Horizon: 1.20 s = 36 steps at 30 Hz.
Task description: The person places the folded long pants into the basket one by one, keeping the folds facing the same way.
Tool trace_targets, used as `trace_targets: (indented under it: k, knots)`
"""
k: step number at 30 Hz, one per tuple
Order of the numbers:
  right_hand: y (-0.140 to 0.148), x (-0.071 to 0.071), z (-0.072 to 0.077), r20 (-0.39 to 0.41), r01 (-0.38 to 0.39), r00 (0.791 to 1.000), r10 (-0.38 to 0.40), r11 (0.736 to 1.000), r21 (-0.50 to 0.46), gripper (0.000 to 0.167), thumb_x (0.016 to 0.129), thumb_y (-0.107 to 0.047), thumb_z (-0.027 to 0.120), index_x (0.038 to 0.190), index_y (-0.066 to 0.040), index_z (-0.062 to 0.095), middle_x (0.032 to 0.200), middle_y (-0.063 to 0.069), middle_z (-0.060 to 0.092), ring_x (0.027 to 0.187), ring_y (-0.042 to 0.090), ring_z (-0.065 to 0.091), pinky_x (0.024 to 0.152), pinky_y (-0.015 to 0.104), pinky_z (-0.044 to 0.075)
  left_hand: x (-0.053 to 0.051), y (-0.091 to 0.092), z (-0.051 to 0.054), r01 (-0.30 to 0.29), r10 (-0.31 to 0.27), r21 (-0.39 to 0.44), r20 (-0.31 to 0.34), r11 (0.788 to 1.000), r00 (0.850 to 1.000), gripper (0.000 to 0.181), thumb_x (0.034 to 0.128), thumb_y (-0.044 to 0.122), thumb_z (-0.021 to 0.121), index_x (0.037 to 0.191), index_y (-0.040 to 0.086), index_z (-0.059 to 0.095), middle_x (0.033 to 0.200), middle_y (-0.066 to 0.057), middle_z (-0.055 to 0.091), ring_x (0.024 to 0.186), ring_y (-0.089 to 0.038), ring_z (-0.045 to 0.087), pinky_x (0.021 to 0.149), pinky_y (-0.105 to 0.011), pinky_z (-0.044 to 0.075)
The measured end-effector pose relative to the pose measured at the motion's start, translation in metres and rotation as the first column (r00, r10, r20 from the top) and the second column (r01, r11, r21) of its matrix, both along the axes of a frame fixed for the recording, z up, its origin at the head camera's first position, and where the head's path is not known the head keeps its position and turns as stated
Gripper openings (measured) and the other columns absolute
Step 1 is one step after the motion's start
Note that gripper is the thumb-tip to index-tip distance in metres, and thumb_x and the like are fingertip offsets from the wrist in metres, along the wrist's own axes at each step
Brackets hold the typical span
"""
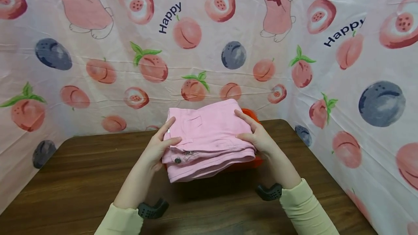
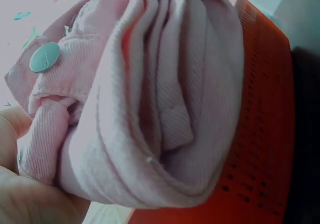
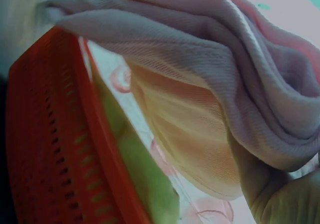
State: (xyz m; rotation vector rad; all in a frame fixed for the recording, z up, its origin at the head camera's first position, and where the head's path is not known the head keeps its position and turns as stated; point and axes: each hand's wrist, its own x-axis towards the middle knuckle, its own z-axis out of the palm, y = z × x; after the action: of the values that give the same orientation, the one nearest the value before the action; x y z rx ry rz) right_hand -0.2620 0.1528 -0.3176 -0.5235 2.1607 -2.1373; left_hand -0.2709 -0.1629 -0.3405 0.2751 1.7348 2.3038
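A folded pair of pink jeans is held up between both hands, above and in front of an orange-red basket. My left hand grips the left edge, thumb on top. On the other edge, my right hand holds the jeans, with thumb and fingers spread over the upper side. The left wrist view shows the metal button, a belt loop and the layered folds. Underneath, the basket is mostly hidden by the jeans; its perforated wall appears in the right wrist view.
Green cloth shows inside the basket's rim, and yellowish cloth shows below the jeans. The dark wooden table is bordered behind and on the right by a fruit-patterned fabric backdrop. Both wrists wear black devices.
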Motion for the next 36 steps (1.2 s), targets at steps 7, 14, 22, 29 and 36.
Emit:
trace_targets:
  k: [7, 14, 22, 29, 36]
  knots:
    - [0.004, -0.001, 0.002, 0.011, 0.029, 0.999, -0.030, 0.995, 0.092, 0.074, 0.083, 0.004, 0.063, 0.149, -0.016, 0.037, 0.154, 0.005, 0.019, 0.130, 0.027, 0.025, 0.104, 0.042, 0.026, -0.012, -0.001, 0.010, 0.023, -0.024, -0.048, -0.006, 0.999, 1.000, 0.084, 0.0856, -0.009, 0.059, 0.153, 0.029, 0.025, 0.153, -0.009, 0.017, 0.105, -0.015, 0.049, 0.076, -0.025, 0.052]
    - [0.010, -0.005, 0.004, 0.016, 0.029, 0.999, -0.031, 0.995, 0.091, 0.075, 0.082, 0.007, 0.061, 0.150, -0.014, 0.035, 0.155, 0.005, 0.018, 0.130, 0.026, 0.023, 0.106, 0.043, 0.024, -0.023, 0.006, 0.022, 0.042, -0.044, -0.089, -0.017, 0.995, 0.999, 0.085, 0.0857, -0.010, 0.058, 0.153, 0.030, 0.025, 0.154, -0.008, 0.016, 0.115, -0.020, 0.042, 0.074, -0.024, 0.052]
    - [0.021, -0.011, 0.011, 0.025, 0.029, 0.999, -0.033, 0.992, 0.123, 0.074, 0.084, 0.006, 0.059, 0.150, -0.013, 0.033, 0.156, 0.007, 0.017, 0.133, 0.025, 0.021, 0.105, 0.043, 0.026, -0.032, 0.015, 0.029, 0.040, -0.047, -0.097, -0.079, 0.995, 0.996, 0.083, 0.0854, -0.011, 0.058, 0.153, 0.025, 0.025, 0.154, -0.011, 0.019, 0.120, -0.022, 0.037, 0.079, -0.023, 0.051]
    - [0.023, -0.013, 0.015, 0.047, 0.034, 0.998, -0.041, 0.989, 0.145, 0.076, 0.083, 0.009, 0.057, 0.151, -0.014, 0.032, 0.156, 0.010, 0.015, 0.135, 0.026, 0.017, 0.109, 0.046, 0.023, -0.040, 0.019, 0.033, 0.025, -0.035, -0.138, -0.068, 0.990, 0.997, 0.082, 0.0860, -0.010, 0.058, 0.153, 0.025, 0.026, 0.152, -0.011, 0.022, 0.116, -0.022, 0.039, 0.076, -0.023, 0.051]
    - [0.024, -0.022, 0.018, 0.077, 0.050, 0.995, -0.064, 0.985, 0.163, 0.078, 0.083, 0.010, 0.057, 0.151, -0.018, 0.032, 0.156, 0.010, 0.013, 0.132, 0.027, 0.019, 0.106, 0.044, 0.026, -0.050, 0.021, 0.037, 0.026, -0.034, -0.125, -0.063, 0.992, 0.997, 0.080, 0.0879, -0.008, 0.056, 0.153, 0.025, 0.024, 0.149, -0.015, 0.025, 0.108, -0.019, 0.046, 0.074, -0.023, 0.052]
